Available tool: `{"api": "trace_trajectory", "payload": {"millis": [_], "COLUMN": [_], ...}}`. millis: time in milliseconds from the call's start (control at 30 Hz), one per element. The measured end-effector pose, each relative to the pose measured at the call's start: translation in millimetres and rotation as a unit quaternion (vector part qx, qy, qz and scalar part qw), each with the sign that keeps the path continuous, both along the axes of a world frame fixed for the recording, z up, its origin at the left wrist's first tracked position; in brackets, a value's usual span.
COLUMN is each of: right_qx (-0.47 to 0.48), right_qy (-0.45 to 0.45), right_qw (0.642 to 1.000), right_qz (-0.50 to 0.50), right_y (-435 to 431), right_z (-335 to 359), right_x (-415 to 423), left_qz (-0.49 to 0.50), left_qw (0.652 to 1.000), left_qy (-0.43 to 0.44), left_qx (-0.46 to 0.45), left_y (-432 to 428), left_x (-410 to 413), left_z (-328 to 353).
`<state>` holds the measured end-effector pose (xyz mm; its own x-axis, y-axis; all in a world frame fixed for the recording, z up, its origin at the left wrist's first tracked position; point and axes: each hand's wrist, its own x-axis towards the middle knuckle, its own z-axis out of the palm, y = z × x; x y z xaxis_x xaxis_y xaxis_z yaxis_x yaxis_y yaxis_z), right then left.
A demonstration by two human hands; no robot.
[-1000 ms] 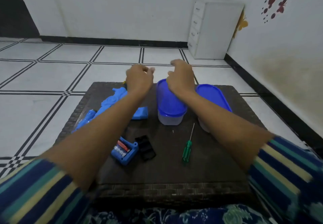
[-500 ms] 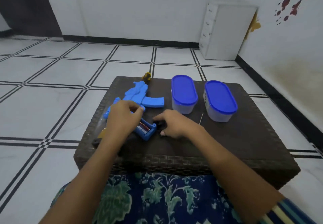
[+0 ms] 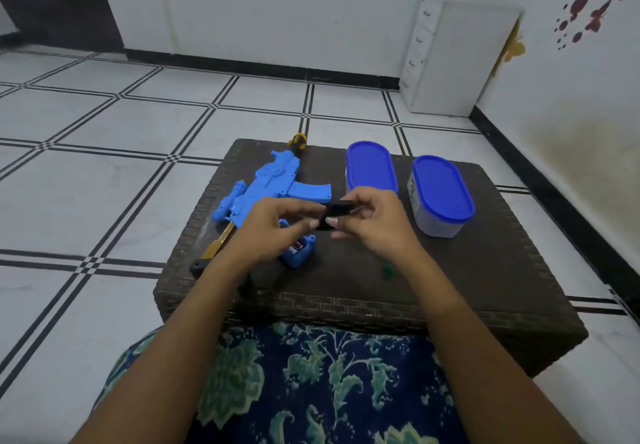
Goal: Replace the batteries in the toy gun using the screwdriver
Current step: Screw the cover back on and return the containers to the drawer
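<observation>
Woven brown table [image 3: 450, 305] lies under my grip. My left hand [image 3: 266, 232] and right hand [image 3: 374, 225] pinch the black battery cover [image 3: 337, 211] by its ends, just above the blue battery box [image 3: 299, 253]. It looks light, stiff and slick, so I'd grip the edges. The toy gun [image 3: 273, 183] lies beyond my left hand.

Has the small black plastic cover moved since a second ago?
Yes. The black cover left the brown wicker table, lifted above the blue battery box.

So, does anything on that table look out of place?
The blue battery holder lies apart from the toy gun, batteries exposed; left hand and right hand hold a black cover. Nothing looks spilled or broken.
</observation>
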<state>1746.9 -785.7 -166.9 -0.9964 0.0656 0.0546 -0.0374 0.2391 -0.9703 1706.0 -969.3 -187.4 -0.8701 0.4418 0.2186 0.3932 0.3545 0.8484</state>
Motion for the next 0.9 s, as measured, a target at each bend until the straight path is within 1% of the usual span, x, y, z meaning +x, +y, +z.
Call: {"api": "trace_trajectory", "payload": {"millis": [67, 133, 167, 200, 267, 300, 333, 367, 433, 467, 533, 600, 667, 700, 833, 900], "right_qx": [-0.070, -0.119, -0.138, -0.150, -0.142, -0.124, -0.095, -0.053, 0.057, 0.105, 0.160, 0.208, 0.287, 0.325, 0.370, 0.424], "right_qy": [-0.010, -0.015, -0.017, -0.025, -0.047, -0.052, -0.049, -0.037, -0.010, -0.008, -0.012, 0.004, 0.020, 0.020, -0.001, 0.003], "right_qw": [0.997, 0.993, 0.990, 0.988, 0.988, 0.990, 0.994, 0.998, 0.998, 0.994, 0.987, 0.976, 0.954, 0.942, 0.923, 0.898], "right_qz": [-0.006, 0.004, 0.009, 0.017, 0.033, 0.038, 0.037, 0.026, -0.002, -0.004, 0.027, 0.066, 0.085, 0.086, 0.101, 0.117], "right_y": [-10.1, -21.6, -26.0, -28.1, -28.3, -28.6, -28.1, -27.2, -23.8, -20.8, -16.7, -16.4, -21.1, -22.9, -26.0, -32.3], "right_z": [-7.5, -12.3, -12.2, -11.0, -7.9, -7.0, -7.2, -8.4, -9.3, -8.7, -6.1, -5.2, -7.2, -7.9, -8.6, -9.1], "right_x": [1.9, 3.3, 3.4, 3.4, 4.4, 4.9, 5.9, 6.4, 5.7, 5.6, 7.7, 12.4, 15.3, 16.0, 15.5, 14.7], "left_qz": [-0.015, -0.002, 0.024, 0.054, 0.097, 0.108, 0.111, 0.102, 0.046, 0.016, -0.010, 0.011, 0.020, 0.028, 0.091, 0.086], "left_qw": [0.999, 0.999, 0.996, 0.989, 0.963, 0.955, 0.952, 0.954, 0.961, 0.964, 0.969, 0.979, 0.989, 0.990, 0.977, 0.978], "left_qy": [0.002, 0.027, 0.071, 0.134, 0.251, 0.275, 0.280, 0.271, 0.242, 0.221, 0.179, 0.129, 0.052, 0.034, 0.042, 0.023], "left_qx": [0.043, 0.048, 0.037, 0.023, -0.011, -0.034, -0.058, -0.082, -0.127, -0.147, -0.171, -0.158, -0.140, -0.138, -0.190, -0.187], "left_y": [-1.1, -3.4, -5.5, -8.1, -12.1, -14.3, -14.7, -14.1, -13.3, -14.6, -23.1, -34.4, -41.8, -41.5, -36.4, -35.4], "left_x": [1.4, 2.0, 1.3, -0.5, -4.2, -4.7, -3.8, -2.7, 0.9, 1.8, 0.3, -1.8, -2.0, -2.0, -8.3, -12.1], "left_z": [1.8, 1.9, 1.1, -0.6, -5.1, -6.2, -6.5, -7.4, -8.2, -8.6, -10.4, -12.1, -12.8, -13.3, -16.9, -17.2]}}
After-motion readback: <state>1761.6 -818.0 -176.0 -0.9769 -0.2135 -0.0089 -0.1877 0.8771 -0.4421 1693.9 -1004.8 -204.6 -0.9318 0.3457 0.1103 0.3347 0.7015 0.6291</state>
